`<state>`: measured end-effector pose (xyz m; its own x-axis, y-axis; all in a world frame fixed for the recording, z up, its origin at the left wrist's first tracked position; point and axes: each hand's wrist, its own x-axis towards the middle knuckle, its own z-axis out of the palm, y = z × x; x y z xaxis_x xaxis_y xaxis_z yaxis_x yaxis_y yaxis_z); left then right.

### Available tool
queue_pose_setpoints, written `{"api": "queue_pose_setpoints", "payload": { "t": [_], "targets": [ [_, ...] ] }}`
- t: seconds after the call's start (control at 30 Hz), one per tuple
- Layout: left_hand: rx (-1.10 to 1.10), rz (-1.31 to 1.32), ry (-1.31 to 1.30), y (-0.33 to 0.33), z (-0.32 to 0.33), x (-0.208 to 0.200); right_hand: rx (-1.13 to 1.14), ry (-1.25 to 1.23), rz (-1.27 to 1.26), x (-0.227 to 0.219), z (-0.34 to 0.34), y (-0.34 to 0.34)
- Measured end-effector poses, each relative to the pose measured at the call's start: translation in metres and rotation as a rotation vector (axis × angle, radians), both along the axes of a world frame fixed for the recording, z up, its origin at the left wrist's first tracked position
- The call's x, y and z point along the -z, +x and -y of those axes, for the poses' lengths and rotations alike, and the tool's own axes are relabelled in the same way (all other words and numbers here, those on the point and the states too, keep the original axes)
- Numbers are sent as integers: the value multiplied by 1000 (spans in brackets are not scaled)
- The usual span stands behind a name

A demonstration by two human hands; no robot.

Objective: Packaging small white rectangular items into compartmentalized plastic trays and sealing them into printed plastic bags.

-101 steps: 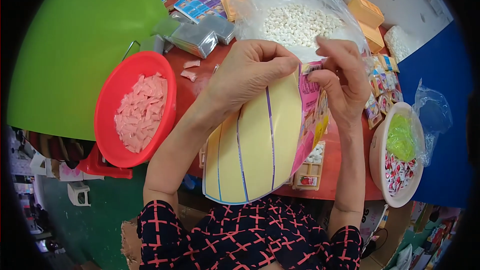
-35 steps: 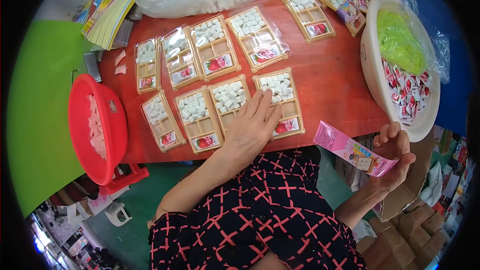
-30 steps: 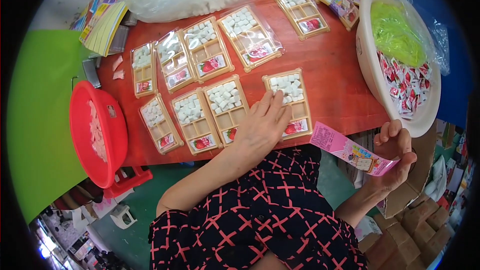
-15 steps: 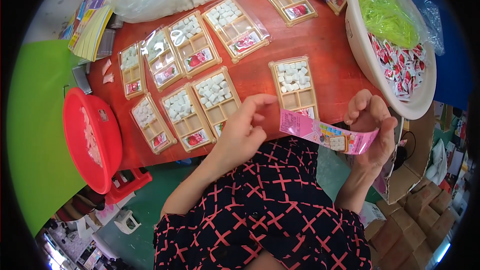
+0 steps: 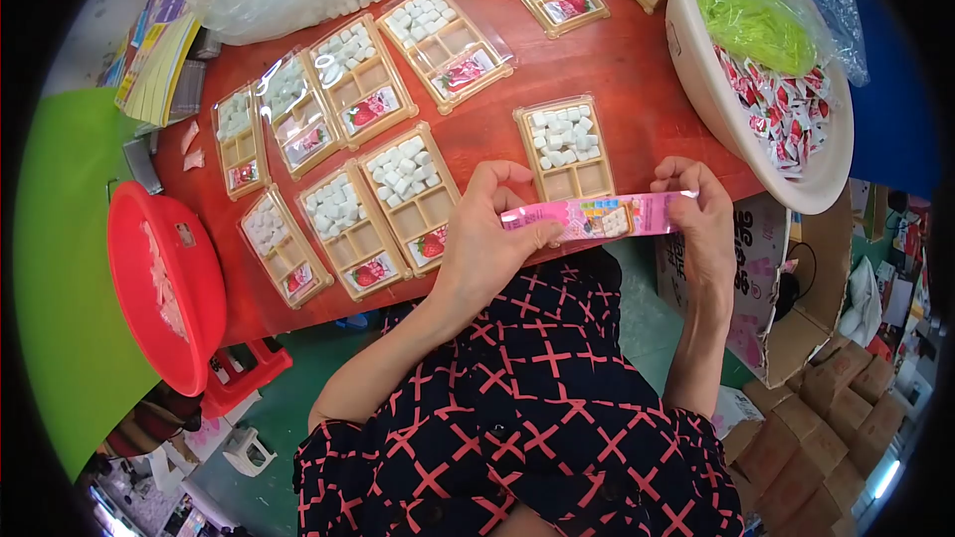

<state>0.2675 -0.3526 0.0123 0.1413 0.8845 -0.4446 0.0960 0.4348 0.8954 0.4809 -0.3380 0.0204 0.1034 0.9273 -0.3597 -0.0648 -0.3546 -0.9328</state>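
A pink printed card strip (image 5: 572,215) stretches level between my two hands at the table's front edge. My left hand (image 5: 484,231) pinches its left end between thumb and fingers. Its right end is gripped by my right hand (image 5: 702,214), with the fingers curled at the upper edge. Just beyond the strip lies a tan compartment tray (image 5: 594,179). White marshmallow-like pieces (image 5: 565,139) fill its far section, and the two middle compartments hold nothing. The strip covers the tray's near end. Next to my left hand lies another filled tray (image 5: 431,207) with a strawberry-printed packet (image 5: 429,244).
Several similar trays (image 5: 366,83) stand in rows on the red table (image 5: 477,144). To the left is a red basin (image 5: 124,288). A cream tub (image 5: 684,50) at the right holds green shreds and printed packets. A clear bag (image 5: 224,0) of white pieces lies at the back.
My left hand has come to the strip and taken its left end. The strip has gone from slanted to level, over the tray's near end. My right hand has shifted left.
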Motion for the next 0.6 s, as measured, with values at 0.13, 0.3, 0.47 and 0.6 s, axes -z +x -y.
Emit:
{"api": "queue_pose_setpoints", "payload": {
  "t": [0.13,0.3,0.47,0.6],
  "targets": [
    [-59,-72,13,4,-4,10,-202,36,476,16,-16,2],
    [-78,-195,48,9,-10,18,-228,130,757,19,-30,-7],
    [-81,-268,48,10,-14,21,-249,153,812,21,-38,-17],
    [-23,-381,104,8,-17,27,-278,137,866,29,-42,-19]
  ]
}}
